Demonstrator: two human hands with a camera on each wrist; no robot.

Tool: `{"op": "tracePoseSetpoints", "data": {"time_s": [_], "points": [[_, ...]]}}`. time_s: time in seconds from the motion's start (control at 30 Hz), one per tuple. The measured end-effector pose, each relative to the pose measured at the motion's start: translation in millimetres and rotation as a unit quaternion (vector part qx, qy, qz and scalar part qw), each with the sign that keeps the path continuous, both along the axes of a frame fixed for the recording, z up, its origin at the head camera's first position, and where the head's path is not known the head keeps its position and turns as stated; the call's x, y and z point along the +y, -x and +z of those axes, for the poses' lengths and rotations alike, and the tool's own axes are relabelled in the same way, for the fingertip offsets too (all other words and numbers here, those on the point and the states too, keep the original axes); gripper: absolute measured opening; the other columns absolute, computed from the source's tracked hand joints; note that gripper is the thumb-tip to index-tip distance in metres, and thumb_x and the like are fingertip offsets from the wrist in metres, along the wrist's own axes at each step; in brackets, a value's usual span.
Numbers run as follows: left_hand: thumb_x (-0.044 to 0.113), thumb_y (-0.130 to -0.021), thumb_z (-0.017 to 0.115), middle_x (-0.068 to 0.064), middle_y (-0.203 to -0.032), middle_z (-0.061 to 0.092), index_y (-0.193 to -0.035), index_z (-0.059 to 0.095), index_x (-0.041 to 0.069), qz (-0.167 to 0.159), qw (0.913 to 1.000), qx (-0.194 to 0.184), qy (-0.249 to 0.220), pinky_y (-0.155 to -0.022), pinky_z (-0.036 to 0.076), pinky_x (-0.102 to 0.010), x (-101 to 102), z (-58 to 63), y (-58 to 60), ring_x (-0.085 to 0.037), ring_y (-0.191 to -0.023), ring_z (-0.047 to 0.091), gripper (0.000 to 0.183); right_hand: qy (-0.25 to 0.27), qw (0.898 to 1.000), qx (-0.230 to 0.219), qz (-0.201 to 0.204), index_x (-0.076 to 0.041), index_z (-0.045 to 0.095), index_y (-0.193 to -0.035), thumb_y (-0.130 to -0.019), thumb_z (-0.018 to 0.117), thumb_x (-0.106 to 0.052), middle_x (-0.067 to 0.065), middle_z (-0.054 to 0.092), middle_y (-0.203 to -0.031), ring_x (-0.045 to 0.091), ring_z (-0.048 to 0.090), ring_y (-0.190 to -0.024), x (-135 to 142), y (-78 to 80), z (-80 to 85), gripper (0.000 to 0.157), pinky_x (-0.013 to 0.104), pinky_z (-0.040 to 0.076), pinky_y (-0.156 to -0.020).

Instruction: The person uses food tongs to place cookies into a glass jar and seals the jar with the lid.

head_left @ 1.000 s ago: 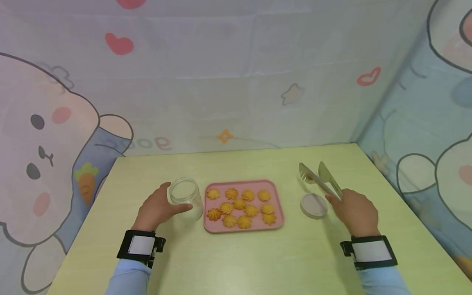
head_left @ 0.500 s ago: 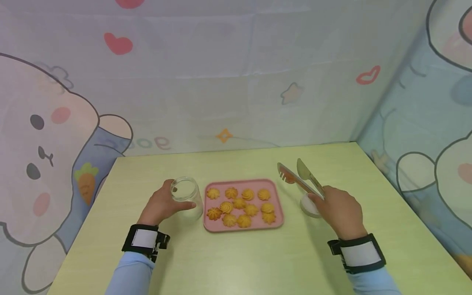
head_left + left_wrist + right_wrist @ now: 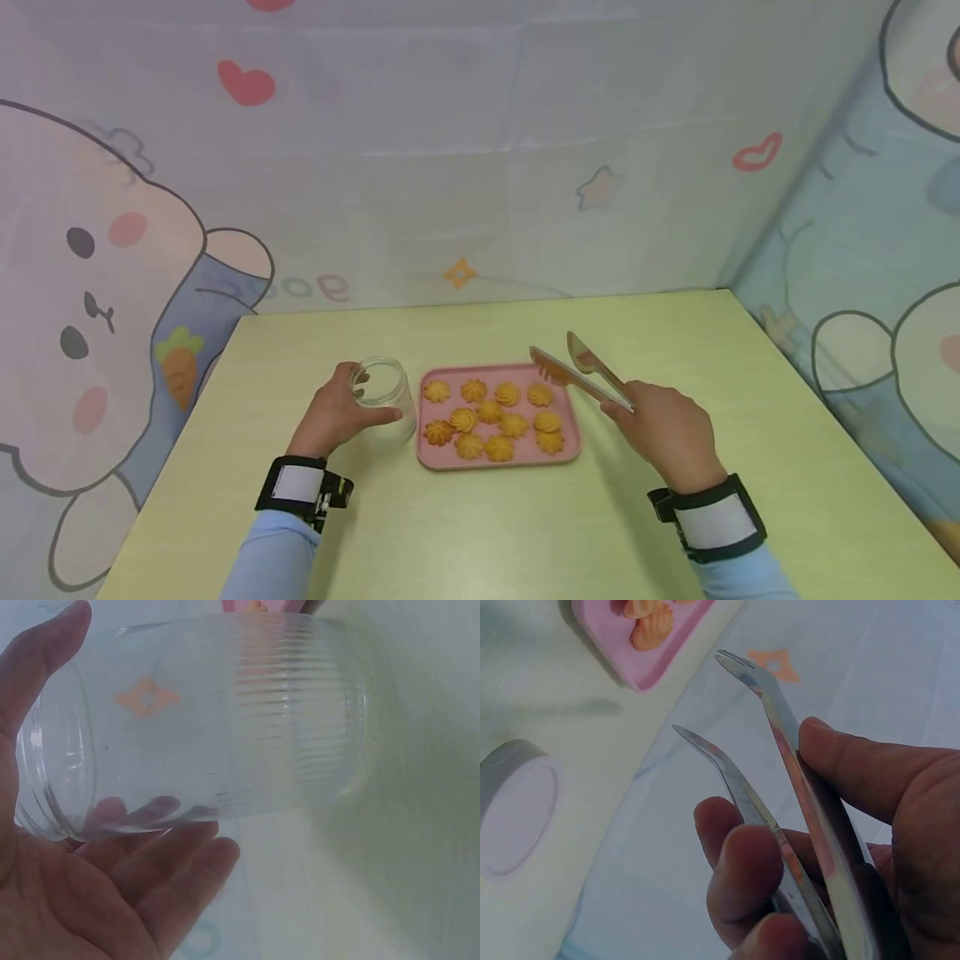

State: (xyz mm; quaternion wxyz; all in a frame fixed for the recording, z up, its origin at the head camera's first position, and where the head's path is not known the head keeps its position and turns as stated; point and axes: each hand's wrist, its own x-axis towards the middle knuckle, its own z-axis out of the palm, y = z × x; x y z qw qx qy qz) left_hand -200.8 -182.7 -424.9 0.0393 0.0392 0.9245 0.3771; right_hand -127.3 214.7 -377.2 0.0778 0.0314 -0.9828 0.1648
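Observation:
My left hand holds a clear glass jar near its open rim, thumb on one side and fingers on the other. The jar stands upright just left of a pink tray, and its lower wall is ribbed. Several golden swirl cookies lie on the tray. My right hand grips metal tongs, thumb on one arm and fingers round the other. The tongs' two ends are spread apart, one slotted like a fork, with nothing between them. In the head view they reach over the tray's far right corner.
A round white lid lies on the table, hidden behind my right hand in the head view. The pale yellow table meets a printed cloth backdrop at the back and sides.
My right hand has moved left with the tongs, from beyond the lid to the tray's right edge. My left hand has closed in around the jar; the jar and tray stay put.

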Motion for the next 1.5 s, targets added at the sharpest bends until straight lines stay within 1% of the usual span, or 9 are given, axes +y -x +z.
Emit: {"op": "tracePoseSetpoints", "data": {"time_s": [0.07, 0.23, 0.33, 0.5, 0.77, 0.97, 1.17, 1.5], "points": [[0.048, -0.066, 0.081, -0.026, -0.138, 0.049, -0.139, 0.029, -0.005, 0.001, 1.0000, 0.001, -0.006, -0.091, 0.046, -0.058, 0.3, -1.5, 0.5, -0.041, -0.122, 0.045, 0.104, -0.009, 1.000, -0.005, 0.004, -0.004, 0.070, -0.093, -0.087, 0.067, -0.033, 0.007, 0.066, -0.066, 0.018, 0.050, -0.049, -1.7, -1.5, 1.3, 0.030, 0.032, 0.037, -0.037], [0.045, -0.068, 0.081, -0.023, -0.135, 0.053, -0.141, 0.028, -0.005, 0.002, 0.9999, 0.011, -0.008, -0.090, 0.047, -0.056, 1.2, -3.5, 0.5, -0.039, -0.120, 0.046, 0.103, -0.024, 0.999, -0.027, 0.006, -0.007, 0.067, -0.082, -0.085, 0.068, -0.035, 0.003, 0.059, -0.060, 0.018, 0.048, -0.048, -5.3, -5.8, 5.5, 0.028, 0.032, 0.036, -0.038], [0.044, -0.069, 0.081, -0.022, -0.135, 0.054, -0.142, 0.030, -0.003, 0.002, 0.9998, 0.018, -0.006, -0.089, 0.047, -0.055, 1.7, -4.4, 0.2, -0.038, -0.119, 0.047, 0.101, -0.032, 0.999, -0.039, 0.010, -0.007, 0.068, -0.083, -0.084, 0.069, -0.035, 0.003, 0.060, -0.062, 0.018, 0.049, -0.050, -7.4, -8.9, 7.8, 0.027, 0.032, 0.037, -0.039], [0.045, -0.068, 0.081, -0.022, -0.134, 0.055, -0.141, 0.035, 0.000, 0.003, 0.9997, 0.023, -0.008, -0.087, 0.048, -0.054, 1.9, -5.6, 0.1, -0.037, -0.119, 0.048, 0.097, -0.052, 0.997, -0.052, 0.017, -0.008, 0.065, -0.080, -0.083, 0.070, -0.033, 0.002, 0.057, -0.061, 0.018, 0.048, -0.049, -10.3, -14.3, 11.3, 0.026, 0.032, 0.037, -0.040], [0.043, -0.069, 0.081, -0.022, -0.135, 0.054, -0.141, 0.035, 0.000, 0.005, 0.9997, 0.020, -0.014, -0.088, 0.047, -0.055, 0.4, -6.9, 0.1, -0.037, -0.119, 0.048, 0.095, -0.071, 0.994, -0.076, 0.028, -0.008, 0.066, -0.081, -0.081, 0.071, -0.035, 0.001, 0.056, -0.062, 0.017, 0.048, -0.052, -11.4, -25.2, 16.7, 0.027, 0.033, 0.039, -0.043], [0.042, -0.069, 0.081, -0.023, -0.136, 0.052, -0.141, 0.035, 0.000, 0.006, 0.9997, 0.016, -0.019, -0.087, 0.048, -0.056, -1.4, -9.7, -0.2, -0.038, -0.119, 0.048, 0.095, -0.077, 0.993, -0.081, 0.032, -0.011, 0.063, -0.076, -0.081, 0.071, -0.034, 0.001, 0.053, -0.060, 0.016, 0.046, -0.051, -13.2, -25.7, 15.4, 0.025, 0.032, 0.037, -0.043], [0.047, -0.067, 0.081, -0.022, -0.136, 0.053, -0.141, 0.035, 0.001, 0.005, 0.9996, 0.019, -0.021, -0.086, 0.048, -0.054, -1.1, -10.7, 0.0, -0.037, -0.117, 0.049, 0.098, -0.078, 0.993, -0.081, 0.032, -0.011, 0.060, -0.070, -0.081, 0.071, -0.032, 0.001, 0.050, -0.057, 0.017, 0.045, -0.049, -14.1, -23.9, 12.3, 0.026, 0.031, 0.035, -0.041], [0.050, -0.065, 0.081, -0.022, -0.136, 0.053, -0.140, 0.036, 0.001, 0.005, 0.9996, 0.018, -0.022, -0.086, 0.048, -0.055, -0.5, -9.9, -0.5, -0.037, -0.116, 0.050, 0.100, -0.082, 0.994, -0.064, 0.037, -0.011, 0.062, -0.070, -0.081, 0.072, -0.029, 0.001, 0.050, -0.057, 0.016, 0.044, -0.048, -13.3, -20.9, 10.2, 0.024, 0.031, 0.035, -0.041]]}}
